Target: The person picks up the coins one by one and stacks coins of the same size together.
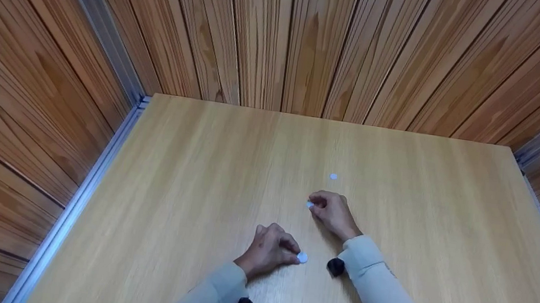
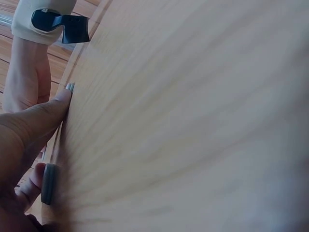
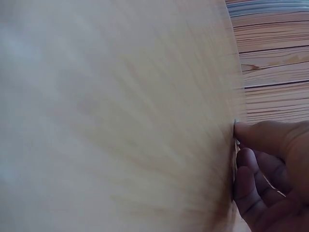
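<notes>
My left hand (image 1: 271,249) is low over the table, its thumb and finger pinching a small round white disc (image 1: 302,257) near the surface. In the left wrist view, a thicker grey piece (image 2: 48,183) shows edge-on beside a fingertip of that hand; its kind is unclear. Farther forward and to the right, my right hand (image 1: 335,213) holds another white disc (image 1: 310,204) at its thumb and fingertips, partly covered by them. Beyond this hand a third white disc (image 1: 333,176) lies flat, touched by neither hand.
The pale wooden table (image 1: 186,162) runs back to a plank wall (image 1: 309,43). A metal rail (image 1: 85,190) follows its left edge. Black wrist-worn devices (image 1: 335,267) sit at both light sleeves (image 1: 381,294), close to the tabletop.
</notes>
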A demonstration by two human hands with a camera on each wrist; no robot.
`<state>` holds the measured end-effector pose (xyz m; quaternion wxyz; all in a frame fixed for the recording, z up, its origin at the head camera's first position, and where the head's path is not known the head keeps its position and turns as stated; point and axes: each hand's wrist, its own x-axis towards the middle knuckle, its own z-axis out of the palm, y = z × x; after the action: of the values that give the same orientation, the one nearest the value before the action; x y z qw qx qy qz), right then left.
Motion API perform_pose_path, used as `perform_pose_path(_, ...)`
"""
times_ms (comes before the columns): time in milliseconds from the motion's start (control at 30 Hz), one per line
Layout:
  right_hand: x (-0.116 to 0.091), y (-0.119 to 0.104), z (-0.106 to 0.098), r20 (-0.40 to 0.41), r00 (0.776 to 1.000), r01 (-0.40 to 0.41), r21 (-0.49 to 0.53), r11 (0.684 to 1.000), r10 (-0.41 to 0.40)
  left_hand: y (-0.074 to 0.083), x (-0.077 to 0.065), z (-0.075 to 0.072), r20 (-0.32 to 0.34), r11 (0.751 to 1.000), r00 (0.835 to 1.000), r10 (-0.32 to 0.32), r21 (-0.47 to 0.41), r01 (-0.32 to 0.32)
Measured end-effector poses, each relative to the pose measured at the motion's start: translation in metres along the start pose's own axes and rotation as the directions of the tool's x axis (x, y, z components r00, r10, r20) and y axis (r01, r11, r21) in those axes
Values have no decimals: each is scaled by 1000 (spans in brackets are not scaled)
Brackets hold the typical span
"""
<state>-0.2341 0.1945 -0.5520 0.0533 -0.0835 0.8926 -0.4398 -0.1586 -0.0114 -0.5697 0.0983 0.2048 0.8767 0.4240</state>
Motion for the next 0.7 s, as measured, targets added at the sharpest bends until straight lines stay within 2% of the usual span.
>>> perform_pose_path(267,0,-2,0,3,1000,-7,-13,1000,7,1,0,0,-1,1000,1000,5,-1,-5)
perform_pose_path(500,-5,-3,-2,6,998,55,-33,998,-55,0,0,-1,-5,1000,1000,3,7,-3)
perform_pose_path(700,-14,0,-5,-7,1000,-7,-7,1000,7,-1,-1,-1,-13,1000,1000,22,8,-22)
